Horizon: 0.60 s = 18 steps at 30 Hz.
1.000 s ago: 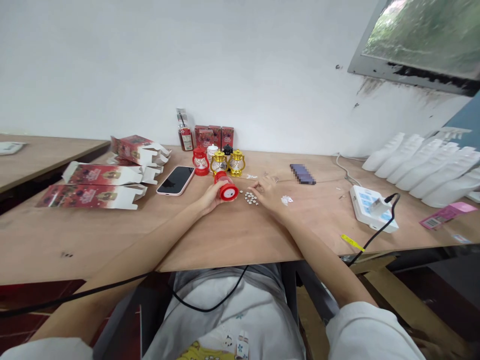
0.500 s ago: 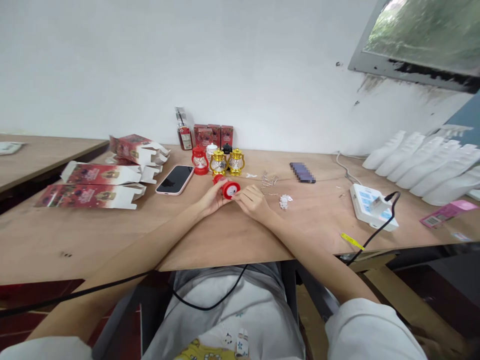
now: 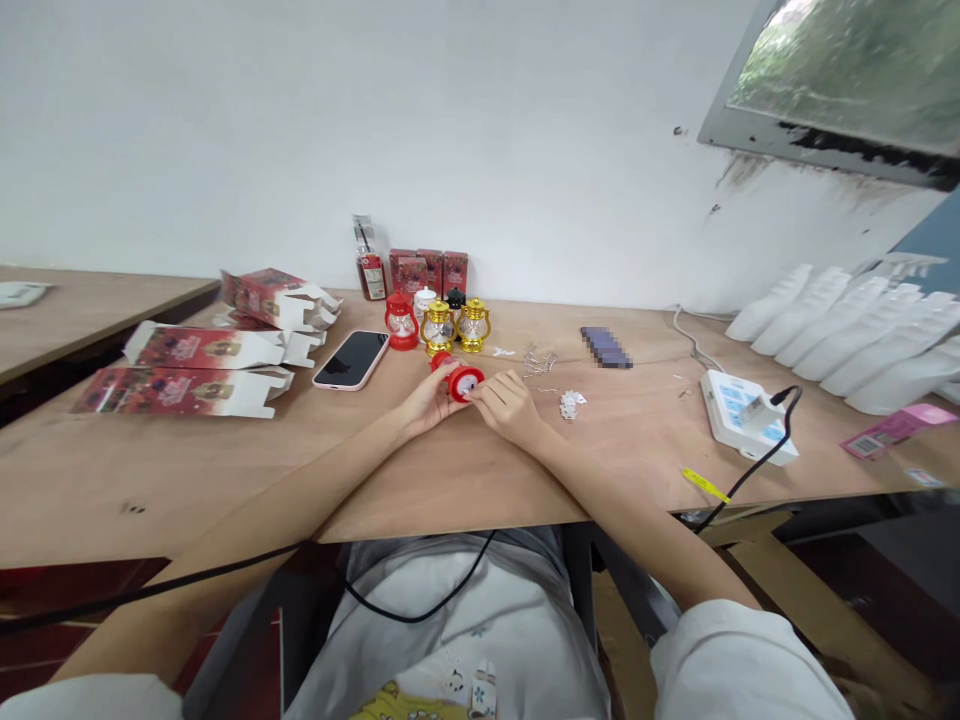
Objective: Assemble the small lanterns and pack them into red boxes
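Observation:
A small red lantern (image 3: 466,383) lies tipped over in my left hand (image 3: 430,402), its round base with a pale disc turned toward me. The fingers of that hand are wrapped round its body. My right hand (image 3: 510,406) is pinched at the right edge of the base; whatever sits between its fingertips is too small to make out. Just behind stand two gold lanterns (image 3: 473,325), another red lantern (image 3: 401,321), a white lantern (image 3: 424,300) and a black lantern (image 3: 455,298). Right of my right hand lie thin metal pieces (image 3: 540,360) and small white pieces (image 3: 570,403).
Left are a phone (image 3: 351,360) and several flattened printed boxes (image 3: 180,392). Small red boxes (image 3: 454,273) and a bottle (image 3: 371,275) stand by the wall. To the right lie a pixelated dark object (image 3: 606,347), a power strip (image 3: 720,410), white bottles (image 3: 847,330) and a pink box (image 3: 892,430).
The red lantern has tilted slightly in my left hand, its base shifting a little right and down. My right hand stays pinched at the base.

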Tool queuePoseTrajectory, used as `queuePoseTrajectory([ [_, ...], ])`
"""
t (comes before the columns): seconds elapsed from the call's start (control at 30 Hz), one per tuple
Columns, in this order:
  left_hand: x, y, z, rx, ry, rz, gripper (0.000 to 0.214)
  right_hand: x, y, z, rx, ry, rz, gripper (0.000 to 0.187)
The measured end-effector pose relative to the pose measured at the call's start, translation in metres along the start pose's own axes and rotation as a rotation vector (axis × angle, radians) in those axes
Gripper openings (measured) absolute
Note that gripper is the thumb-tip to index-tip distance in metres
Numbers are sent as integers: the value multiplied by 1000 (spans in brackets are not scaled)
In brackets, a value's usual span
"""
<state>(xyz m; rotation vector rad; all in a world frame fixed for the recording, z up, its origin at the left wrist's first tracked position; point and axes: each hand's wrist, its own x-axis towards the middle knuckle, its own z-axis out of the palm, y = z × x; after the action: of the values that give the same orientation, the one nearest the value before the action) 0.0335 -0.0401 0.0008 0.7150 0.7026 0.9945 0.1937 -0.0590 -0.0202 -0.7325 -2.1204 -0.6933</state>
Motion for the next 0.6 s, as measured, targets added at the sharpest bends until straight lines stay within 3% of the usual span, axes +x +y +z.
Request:
queuePoseTrajectory([
  [0.6, 4, -3, -4, 109, 20, 81, 15, -1, 3, 3, -33, -24, 7, 32],
])
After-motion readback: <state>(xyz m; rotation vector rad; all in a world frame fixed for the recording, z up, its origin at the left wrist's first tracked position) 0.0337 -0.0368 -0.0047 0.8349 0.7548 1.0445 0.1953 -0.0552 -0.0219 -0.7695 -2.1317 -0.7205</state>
